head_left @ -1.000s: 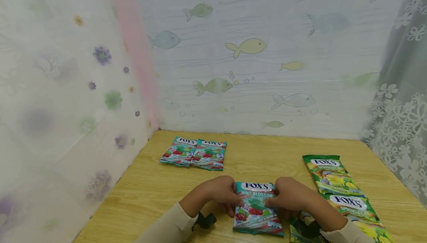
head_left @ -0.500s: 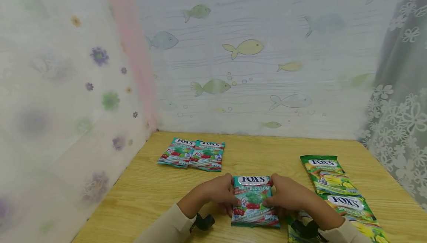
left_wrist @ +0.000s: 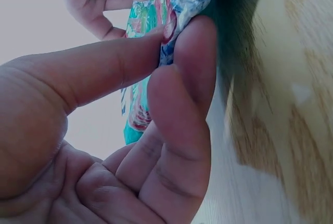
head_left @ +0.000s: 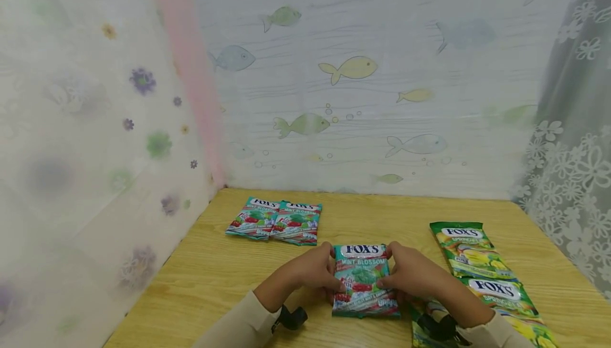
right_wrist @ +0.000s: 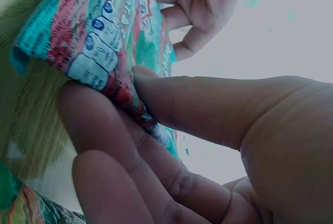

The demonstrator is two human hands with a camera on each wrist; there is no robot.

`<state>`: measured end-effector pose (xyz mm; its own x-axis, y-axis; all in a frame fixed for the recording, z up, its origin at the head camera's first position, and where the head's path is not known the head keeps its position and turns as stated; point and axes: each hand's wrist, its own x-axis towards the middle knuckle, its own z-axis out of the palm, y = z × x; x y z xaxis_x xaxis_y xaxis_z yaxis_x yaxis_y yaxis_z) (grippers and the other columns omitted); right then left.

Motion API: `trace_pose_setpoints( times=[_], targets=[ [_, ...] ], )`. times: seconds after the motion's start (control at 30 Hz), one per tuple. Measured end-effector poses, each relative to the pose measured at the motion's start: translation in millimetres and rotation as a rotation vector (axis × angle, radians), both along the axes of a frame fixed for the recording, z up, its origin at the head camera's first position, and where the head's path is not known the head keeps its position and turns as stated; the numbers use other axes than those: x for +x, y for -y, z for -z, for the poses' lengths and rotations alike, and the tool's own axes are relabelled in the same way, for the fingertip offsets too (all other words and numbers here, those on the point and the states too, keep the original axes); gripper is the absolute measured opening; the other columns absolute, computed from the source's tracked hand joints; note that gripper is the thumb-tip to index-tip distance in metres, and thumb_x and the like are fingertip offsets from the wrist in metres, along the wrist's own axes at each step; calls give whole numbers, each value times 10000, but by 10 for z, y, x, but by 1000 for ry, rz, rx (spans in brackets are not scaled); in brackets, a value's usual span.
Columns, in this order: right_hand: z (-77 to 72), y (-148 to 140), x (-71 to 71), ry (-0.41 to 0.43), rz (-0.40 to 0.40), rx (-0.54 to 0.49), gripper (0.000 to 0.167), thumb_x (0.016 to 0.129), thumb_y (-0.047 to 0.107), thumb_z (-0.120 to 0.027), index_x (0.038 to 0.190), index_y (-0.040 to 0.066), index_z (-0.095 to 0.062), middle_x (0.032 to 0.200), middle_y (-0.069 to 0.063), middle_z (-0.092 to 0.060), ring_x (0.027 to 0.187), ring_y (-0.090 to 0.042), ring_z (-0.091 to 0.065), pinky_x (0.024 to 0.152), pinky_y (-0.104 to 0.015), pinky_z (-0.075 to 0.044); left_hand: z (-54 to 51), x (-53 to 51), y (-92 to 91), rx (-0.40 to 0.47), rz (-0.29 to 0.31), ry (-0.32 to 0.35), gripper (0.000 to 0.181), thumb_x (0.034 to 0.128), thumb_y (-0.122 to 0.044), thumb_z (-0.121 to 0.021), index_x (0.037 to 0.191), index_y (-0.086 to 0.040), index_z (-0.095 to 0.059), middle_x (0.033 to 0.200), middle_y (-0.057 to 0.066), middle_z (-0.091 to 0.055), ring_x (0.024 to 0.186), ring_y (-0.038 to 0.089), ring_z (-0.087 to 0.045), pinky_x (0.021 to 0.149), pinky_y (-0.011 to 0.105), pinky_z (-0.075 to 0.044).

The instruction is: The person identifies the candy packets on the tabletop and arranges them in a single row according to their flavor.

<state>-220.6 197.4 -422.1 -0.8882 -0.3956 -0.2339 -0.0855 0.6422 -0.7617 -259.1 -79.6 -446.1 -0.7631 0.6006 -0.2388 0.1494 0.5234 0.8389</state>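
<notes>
Mint packet [head_left: 361, 284] shifted — contents hidden — fingers [right_wrist: 91, 112] pinching it.

Three teal Mint Blossom packets: one held packet [head_left: 361, 280] between the left fingers [left_wrist: 195, 44] and the right fingers [right_wrist: 93, 112], two beyond the left fingers, an outer packet [head_left: 252, 222] and an inner packet [head_left: 297, 226]. Three green-and-yellow packets to the right fingers' right: a far packet [head_left: 470, 252], a middle packet [head_left: 501, 294], a near packet [head_left: 419, 332] partly hidden. One bench [head_left: 210, 279].

Fish-print wall [head_left: 358, 104] behind wood-grained table [head_left: 377, 220]
</notes>
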Motion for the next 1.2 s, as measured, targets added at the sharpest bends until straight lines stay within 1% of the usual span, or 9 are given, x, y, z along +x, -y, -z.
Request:
trace_pose_setpoints(
  times=[0.13, 0.27, 0.47, 0.63, 0.7, 0.87, 0.93, 1.0, 1.2],
  targets=[
    [-8, -9, -11, -13, -12, -16, 583, 921, 190, -799, 1314, -48, -440, 694, -83, -714, 555, -270, -676, 517, -386, -552, -5, -5, -4, 5, -15, 9, 611, 896, -134, -825, 1339, -43, -414, 729, 124, -723, 591, 260, -699, 550, 300, -546],
    [-18, 7, -12, -20, -1, -40, 604, 925, 189, -795, 1337, -51, -426, 716, -81, -718, 567, -277, -683, 525, -391, -571, -8, -12, 17, 0, -36, -5, 632, 896, -147, -829, 1365, -61, -414, 736, 118, -697, 610, 275, -689, 564, 306, -530],
    [-23, 48, -27, -45, 26, -59, 603, 926, 185, -795, 1334, -34, -409, 735, -83, -715, 576, -288, -693, 534, -400, -587, -50, -15, 47, -34, -46, -74, 635, 910, -161, -815, 1387, -73, -407, 749, 80, -663, 633, 281, -673, 591, 303, -489],
    [-53, 63, -83, -91, 31, -29, 573, 924, 168, -795, 1315, -22, -421, 725, -62, -712, 578, -278, -690, 536, -385, -581, -93, -55, 27, -87, -72, -141, 645, 912, -205, -816, 1395, -102, -401, 760, 41, -639, 632, 195, -578, 609, 318, -442],
    [-79, 75, -106, -107, 35, -20, 564, 925, 156, -792, 1311, -24, -423, 722, -59, -709, 587, -278, -692, 541, -390, -585, -109, -84, 14, -110, -87, -171, 654, 915, -221, -815, 1407, -107, -400, 779, 24, -650, 662, 179, -574, 618, 319, -436],
    [-170, 104, -179, -147, 68, -4, 567, 930, 144, -785, 1331, -28, -424, 716, -50, -713, 610, -262, -706, 555, -390, -596, -183, -173, 9, -24, -102, -160, 680, 939, -161, -784, 1476, -102, -371, 803, 61, -696, 772, 321, -704, 608, 332, -429],
    [-202, 111, -217, -159, 85, -1, 573, 934, 142, -781, 1343, -27, -418, 716, -48, -715, 618, -257, -711, 563, -381, -601, -211, -211, 13, 28, -102, -149, 689, 951, -118, -761, 1506, -96, -353, 790, 85, -701, 813, 396, -717, 588, 335, -413],
    [-227, 119, -255, -166, 96, -6, 581, 941, 134, -772, 1360, -31, -404, 719, -54, -716, 630, -266, -717, 578, -377, -609, -232, -247, 18, 63, -105, -150, 701, 961, -86, -739, 1534, -92, -333, 784, 99, -693, 825, 425, -713, 578, 325, -420],
    [-296, 149, -341, -196, 117, -22, 621, 948, 128, -763, 1403, -34, -374, 748, -68, -722, 649, -287, -721, 588, -363, -614, -280, -324, 16, 58, -143, -180, 788, 981, -60, -701, 1628, -106, -252, 904, 84, -694, 827, 343, -700, 625, 322, -451]
  ],
)
